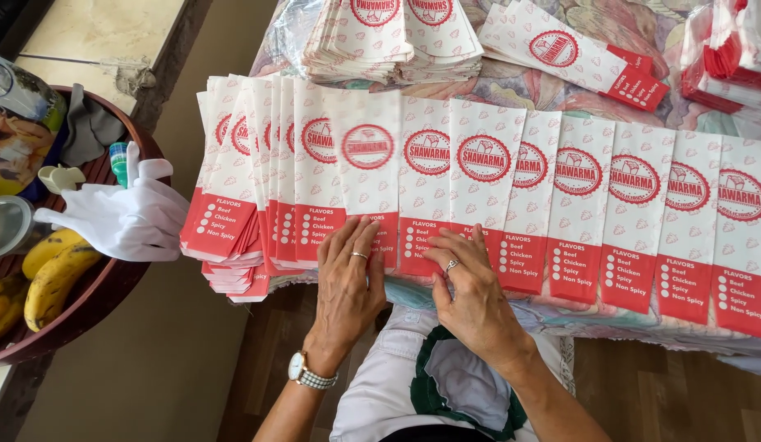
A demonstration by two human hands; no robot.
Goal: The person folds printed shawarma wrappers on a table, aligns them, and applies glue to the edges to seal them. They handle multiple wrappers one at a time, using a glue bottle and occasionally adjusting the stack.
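Along the near edge of the cloth-covered table (pixel 560 82) runs a row of white paper bags (pixel 511 205), each printed with a round red emblem and a red band with a short checklist at its lower end. They overlap like shingles, tightly bunched at the left and spaced wider toward the right, where the row is cut off by the frame. At far left, a round wooden tray (pixel 110 278) carries bananas (pixel 49 274) and white gloves (pixel 126 217); its other contents are partly out of frame and hard to identify. More bag stacks (pixel 388 37) lie farther back, their tops cut off. The left hand (pixel 347 286), wearing a ring and a wristwatch (pixel 311 372), lies flat with fingers close together, the fingertips pressing the red band of one bag. Just beside it, the right hand (pixel 470 290), also ringed, rests flat with fingers slightly spread on the red band of the next bags. Both palms hang past the table edge, over the person's lap.
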